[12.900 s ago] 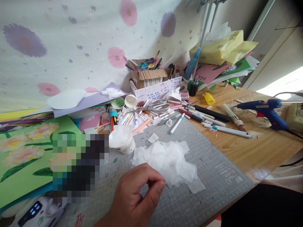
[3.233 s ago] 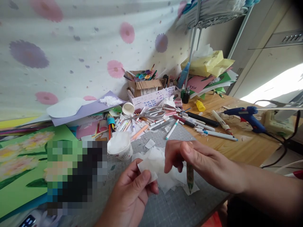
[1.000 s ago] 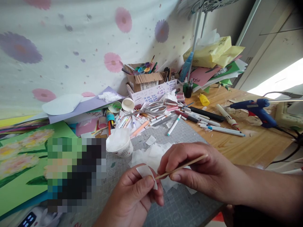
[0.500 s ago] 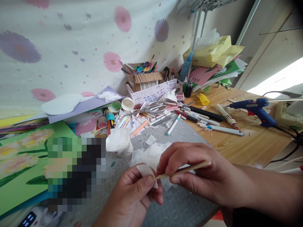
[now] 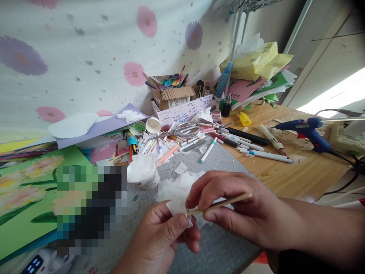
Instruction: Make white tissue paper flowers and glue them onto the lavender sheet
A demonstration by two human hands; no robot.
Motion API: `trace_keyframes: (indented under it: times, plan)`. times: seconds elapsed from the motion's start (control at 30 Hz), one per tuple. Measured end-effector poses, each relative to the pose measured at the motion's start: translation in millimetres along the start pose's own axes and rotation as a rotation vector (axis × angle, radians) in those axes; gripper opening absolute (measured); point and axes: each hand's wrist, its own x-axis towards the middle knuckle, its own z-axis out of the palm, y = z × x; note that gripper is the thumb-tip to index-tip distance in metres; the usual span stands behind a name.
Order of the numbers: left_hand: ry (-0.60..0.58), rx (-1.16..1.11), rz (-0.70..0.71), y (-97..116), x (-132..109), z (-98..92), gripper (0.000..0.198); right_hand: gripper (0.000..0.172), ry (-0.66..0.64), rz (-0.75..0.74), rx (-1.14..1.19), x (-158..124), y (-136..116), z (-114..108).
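Note:
My left hand (image 5: 165,232) pinches a small piece of thin white paper (image 5: 175,207) between thumb and fingers. In my right hand (image 5: 230,207) is a slim wooden stick (image 5: 225,203), held between thumb and fingers like a pen. The stick's tip touches the paper beside my left thumb, and my right index finger rests near the paper's edge. Behind both hands lies a heap of thin white paper pieces (image 5: 171,188), partly hidden by them. A paper cup (image 5: 148,180) with white paper in it stands just behind on the left.
Grey cutting mat (image 5: 228,243) under my hands. Behind it lie scattered markers (image 5: 209,149) and scissors (image 5: 188,130). A blue glue gun (image 5: 308,131) is at the right. Painted green paper (image 5: 17,236) lies left; a cardboard box (image 5: 173,97) of paints stands at the back.
The paper in my left hand stands a little higher and wider, and its edge is bent around the stick's tip. My right fingers have shifted slightly left; the view moved slightly.

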Motion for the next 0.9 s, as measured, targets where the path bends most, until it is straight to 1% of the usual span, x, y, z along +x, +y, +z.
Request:
trace_keyframes:
  times: [0.1, 0.23, 0.27, 0.3, 0.4, 0.43, 0.47, 0.53, 0.6, 0.67, 0.8, 0.9]
  plan:
    - [-0.021, -0.024, -0.005, -1, 0, 1.1, 0.024, 0.009, -0.004, 0.002, 0.004, -1, 0, 1]
    - [-0.018, 0.039, 0.036, -3, 2, 1.1, 0.028, 0.009, 0.018, 0.026, 0.023, -1, 0, 3]
    - [0.015, 0.074, 0.073, -3, 3, 0.1, 0.028, 0.009, 0.025, 0.038, 0.024, -1, 0, 3]
    - [0.072, 0.119, 0.125, -3, 3, -1.4, 0.027, 0.009, 0.029, 0.049, 0.018, -1, 0, 3]
    - [0.301, 0.281, 0.33, -1, 2, -8.1, 0.026, 0.008, 0.028, 0.071, -0.032, -1, -1, 2]
    - [0.342, 0.329, 0.389, 0, 0, -10.2, 0.028, 0.009, 0.027, 0.073, -0.05, -1, -1, 2]
    - [0.344, 0.373, 0.432, 1, -1, -11.8, 0.03, 0.009, 0.026, 0.069, -0.065, -1, -1, 2]
    - [0.26, 0.482, 0.463, 3, -4, -13.0, 0.03, 0.01, 0.013, 0.056, -0.085, -1, -1, 3]
    - [0.166, 0.597, 0.445, 4, -6, -11.7, 0.025, 0.01, -0.012, 0.031, -0.093, 0, -1, 5]
    - [0.123, 0.672, 0.409, 4, -6, -9.6, 0.021, 0.011, -0.03, 0.011, -0.094, 0, -1, 7]
    - [0.121, 0.708, 0.34, 4, -3, -8.1, 0.017, 0.014, -0.026, 0.028, -0.098, 0, 0, 8]
    - [0.148, 0.731, 0.3, 3, -2, -10.0, 0.017, 0.012, -0.003, 0.087, -0.098, -1, 0, 6]
